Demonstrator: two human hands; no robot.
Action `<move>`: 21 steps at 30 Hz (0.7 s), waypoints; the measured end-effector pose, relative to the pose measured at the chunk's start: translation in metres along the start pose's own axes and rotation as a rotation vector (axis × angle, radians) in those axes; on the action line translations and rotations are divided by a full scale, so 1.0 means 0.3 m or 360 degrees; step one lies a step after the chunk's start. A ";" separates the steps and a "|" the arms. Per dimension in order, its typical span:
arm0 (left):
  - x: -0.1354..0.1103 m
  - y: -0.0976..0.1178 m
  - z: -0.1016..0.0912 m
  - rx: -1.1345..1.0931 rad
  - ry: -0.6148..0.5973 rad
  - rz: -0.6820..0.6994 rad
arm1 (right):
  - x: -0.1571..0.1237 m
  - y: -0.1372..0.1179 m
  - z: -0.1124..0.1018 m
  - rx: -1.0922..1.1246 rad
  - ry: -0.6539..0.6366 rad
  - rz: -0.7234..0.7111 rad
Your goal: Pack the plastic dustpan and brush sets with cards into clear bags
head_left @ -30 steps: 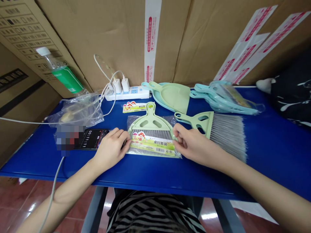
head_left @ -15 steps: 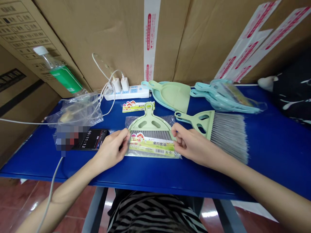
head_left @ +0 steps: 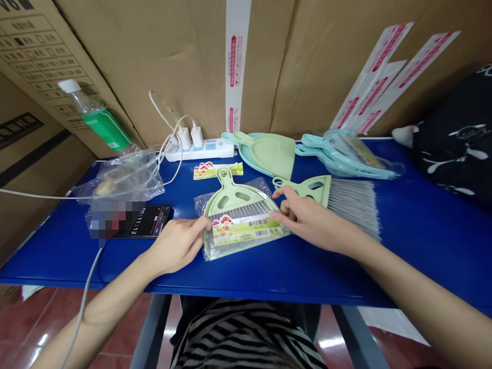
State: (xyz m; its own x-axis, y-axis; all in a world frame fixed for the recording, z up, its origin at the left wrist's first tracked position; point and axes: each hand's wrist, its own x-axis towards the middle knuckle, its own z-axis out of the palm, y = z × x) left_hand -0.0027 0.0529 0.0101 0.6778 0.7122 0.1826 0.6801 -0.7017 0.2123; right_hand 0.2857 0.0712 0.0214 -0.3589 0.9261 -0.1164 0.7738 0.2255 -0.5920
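Note:
A bagged green dustpan set [head_left: 238,212] with a printed label card lies on the blue table [head_left: 246,271], turned a little counter-clockwise. My left hand [head_left: 177,245] pinches the bag's left edge, fingers closed on it. My right hand [head_left: 307,218] rests on the bag's right edge, fingers partly stretched, index finger pointing toward the loose green brush [head_left: 338,197] just beyond it.
Behind lie a loose label card [head_left: 217,169], stacked green and blue dustpans [head_left: 269,151], bagged blue sets [head_left: 349,154], a power strip [head_left: 200,148] with chargers, a phone [head_left: 148,220], a plastic bag [head_left: 123,177], a bottle [head_left: 98,120]. Cardboard boxes wall the back.
The bagged set has turned counter-clockwise and slid slightly toward me. My right hand has loosened from a pinch and moved up along the bag's right edge.

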 end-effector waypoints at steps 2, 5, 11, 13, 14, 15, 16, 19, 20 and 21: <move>-0.002 -0.003 0.001 0.0066 0.0038 0.0080 | -0.001 0.007 -0.006 0.0087 -0.0011 -0.0025; -0.004 -0.005 0.001 0.0089 0.0076 0.0147 | 0.000 0.024 -0.018 0.0357 -0.0159 -0.0035; -0.011 -0.002 -0.004 -0.0031 0.0039 0.0196 | 0.007 0.058 -0.029 0.0683 -0.0255 -0.0057; -0.012 0.003 -0.003 -0.0100 0.0025 0.0260 | 0.010 0.058 -0.029 0.0897 -0.0132 0.0003; -0.012 0.005 -0.002 -0.0138 0.0012 0.0286 | 0.013 0.054 -0.027 0.1048 -0.0053 0.0045; -0.012 0.009 0.000 -0.0174 -0.0007 0.0303 | 0.016 0.049 -0.021 0.1219 0.0023 0.0086; -0.013 0.012 0.002 -0.0204 -0.0027 0.0316 | 0.021 0.041 -0.012 0.1396 0.0076 0.0117; -0.013 0.022 0.010 -0.0253 -0.0106 0.0321 | 0.033 0.013 0.040 0.1815 0.0019 0.0102; -0.013 0.026 0.012 -0.0263 -0.0135 0.0320 | 0.035 0.004 0.063 0.1876 -0.0057 0.0075; -0.013 0.030 0.014 -0.0272 -0.0165 0.0322 | 0.035 -0.005 0.087 0.1905 -0.0140 0.0056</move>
State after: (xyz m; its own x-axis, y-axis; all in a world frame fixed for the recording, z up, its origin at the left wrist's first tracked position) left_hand 0.0019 0.0436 0.0074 0.8259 0.5461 0.1402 0.4773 -0.8096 0.3417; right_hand 0.2672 0.0727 0.0002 -0.4179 0.8918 -0.1736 -0.1755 -0.2667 -0.9477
